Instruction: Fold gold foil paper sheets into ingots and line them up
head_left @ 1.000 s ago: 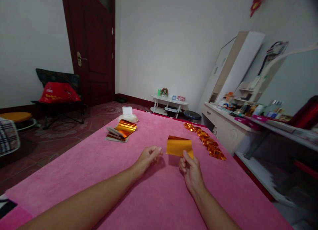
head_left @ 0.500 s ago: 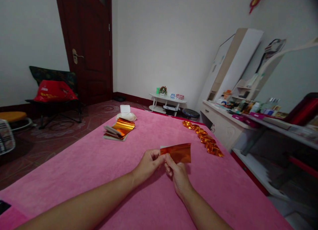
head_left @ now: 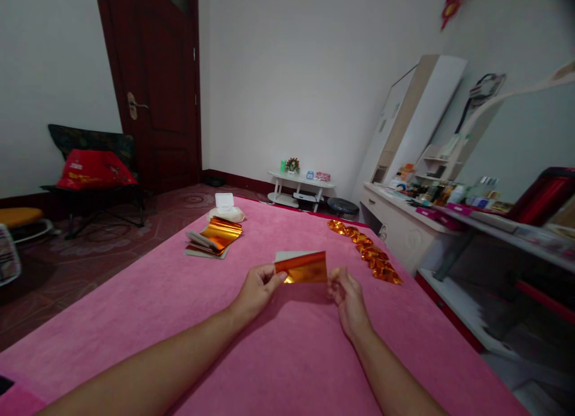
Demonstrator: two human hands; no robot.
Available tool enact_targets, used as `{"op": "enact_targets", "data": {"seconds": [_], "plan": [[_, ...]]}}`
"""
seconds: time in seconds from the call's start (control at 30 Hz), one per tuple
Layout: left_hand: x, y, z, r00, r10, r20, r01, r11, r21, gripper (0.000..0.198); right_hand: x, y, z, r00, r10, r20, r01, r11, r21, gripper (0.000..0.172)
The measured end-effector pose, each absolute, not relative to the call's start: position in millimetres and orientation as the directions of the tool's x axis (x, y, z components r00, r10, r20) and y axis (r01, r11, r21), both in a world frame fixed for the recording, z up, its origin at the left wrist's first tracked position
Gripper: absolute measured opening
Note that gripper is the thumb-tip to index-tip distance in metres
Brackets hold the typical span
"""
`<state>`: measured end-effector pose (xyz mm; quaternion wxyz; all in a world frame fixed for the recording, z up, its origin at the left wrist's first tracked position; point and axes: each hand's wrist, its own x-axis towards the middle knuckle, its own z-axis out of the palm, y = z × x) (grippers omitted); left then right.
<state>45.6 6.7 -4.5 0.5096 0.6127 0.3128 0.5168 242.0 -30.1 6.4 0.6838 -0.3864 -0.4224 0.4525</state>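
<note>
A folded sheet of shiny orange-gold foil paper [head_left: 303, 268] is held above the pink cover, its pale backing showing along the top edge. My left hand [head_left: 260, 284] pinches its left end between thumb and fingers. Just off the sheet's right edge is my right hand [head_left: 348, 299], fingers curled in and slightly blurred, with nothing visible in them. Farther left lies a loose stack of the same foil paper [head_left: 224, 231], partly curled up. To the right, a row of folded foil pieces [head_left: 371, 251] stretches along the cover.
The pink cover [head_left: 269, 356] spreads over the work surface. A white packet with a raised lid [head_left: 227, 214] sits behind the paper stack. A dressing table [head_left: 404, 215] crowded with bottles stands at right. At left, a folding chair holds a red bag [head_left: 96, 170].
My right hand has let go of the foil sheet's left part and moved right, beyond its right edge. The sheet and my left hand have shifted slightly left in view.
</note>
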Motion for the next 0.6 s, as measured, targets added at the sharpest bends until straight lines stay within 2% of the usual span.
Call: {"op": "enact_targets", "data": {"seconds": [0.1, 0.23, 0.47, 0.6], "plan": [[48, 3, -7, 0.359, 0.866, 0.348, -0.086, -0.34, 0.936, 0.042, 234, -33, 7, 0.114, 0.968, 0.222, -0.271, 0.246, -0.931, 0.043], [50, -4, -3, 0.433, 0.836, 0.339, -0.044, -0.356, 0.934, 0.035, 226, -35, 5, 0.168, 0.942, 0.289, -0.195, 0.32, -0.927, 0.029], [44, -5, 7, 0.338, 0.849, 0.406, -0.166, -0.37, 0.914, 0.027, 221, -41, 6, 0.047, 0.958, 0.283, -0.074, 0.286, -0.955, 0.026], [45, -4, 4, 0.315, 0.87, 0.381, -0.15, -0.35, 0.925, 0.026, 220, -42, 6, 0.117, 0.953, 0.281, -0.084, 0.291, -0.953, 0.024]]}}
